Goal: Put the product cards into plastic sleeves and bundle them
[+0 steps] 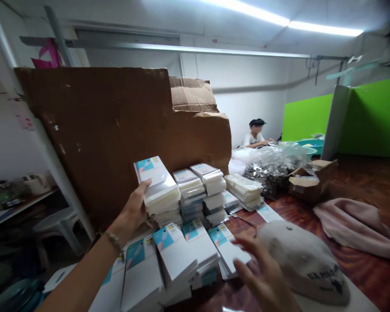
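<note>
My left hand [134, 207] reaches to the back left pile, with its thumb on top of a thick stack of printed packaging cards [157, 182]. Its other fingers are largely hidden along the side of the stack. Blurred by movement, my right hand [263, 273] is open with its fingers apart and nothing in it. It is nearest to a bundle of white and blue cards [225, 247] and a grey cap [300, 255]. More card bundles [173, 251] lie in a front row, and further stacks [211, 186] stand behind them.
A tall brown cardboard sheet [117, 125] stands behind the stacks. Clear plastic bags [279, 158], an open carton [307, 182] and a pink cloth [357, 225] lie on the reddish wooden table [286, 206]. Another person [255, 134] sits at the far side.
</note>
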Available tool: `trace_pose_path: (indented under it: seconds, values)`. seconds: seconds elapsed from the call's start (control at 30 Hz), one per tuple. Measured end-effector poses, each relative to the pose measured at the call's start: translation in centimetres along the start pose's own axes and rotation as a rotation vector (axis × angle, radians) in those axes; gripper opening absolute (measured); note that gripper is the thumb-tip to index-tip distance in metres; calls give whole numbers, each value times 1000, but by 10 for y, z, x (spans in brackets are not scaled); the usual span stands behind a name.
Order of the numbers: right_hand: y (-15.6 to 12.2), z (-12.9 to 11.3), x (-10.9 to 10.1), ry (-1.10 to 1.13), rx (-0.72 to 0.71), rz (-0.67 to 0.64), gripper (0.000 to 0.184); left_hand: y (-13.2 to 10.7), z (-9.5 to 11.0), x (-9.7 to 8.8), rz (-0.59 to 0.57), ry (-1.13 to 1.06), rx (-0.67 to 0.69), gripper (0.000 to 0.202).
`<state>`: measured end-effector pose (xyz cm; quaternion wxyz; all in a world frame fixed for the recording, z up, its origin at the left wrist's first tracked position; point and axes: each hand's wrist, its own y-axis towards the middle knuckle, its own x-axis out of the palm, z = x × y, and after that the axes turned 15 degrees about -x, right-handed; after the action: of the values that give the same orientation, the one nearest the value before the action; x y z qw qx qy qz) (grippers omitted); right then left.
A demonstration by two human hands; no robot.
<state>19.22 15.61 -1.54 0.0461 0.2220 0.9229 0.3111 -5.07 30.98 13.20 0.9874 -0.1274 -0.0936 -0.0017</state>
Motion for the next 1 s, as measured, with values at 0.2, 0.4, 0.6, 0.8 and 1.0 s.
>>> trace_pose_path:
  seconds: [0.2,0.4,0.6,0.8,1.0]
  values:
    - [75,-73,50,759,421,-366,60,-98,-32,36,-21,-122,-63,33]
    - [15,-97,71,1185,123,-216,53,-144,-58,68,-57,-257,27,35]
    - [-1,-112,85,1076,248,32,51,-158,-81,75,15,-253,231,49]
    - [-1,-118,88,1078,251,102,49,-152,-95,71,17,-240,283,48]
    - [3,-112,87,1122,337,113,40,-151,-90,72,60,-56,310,42]
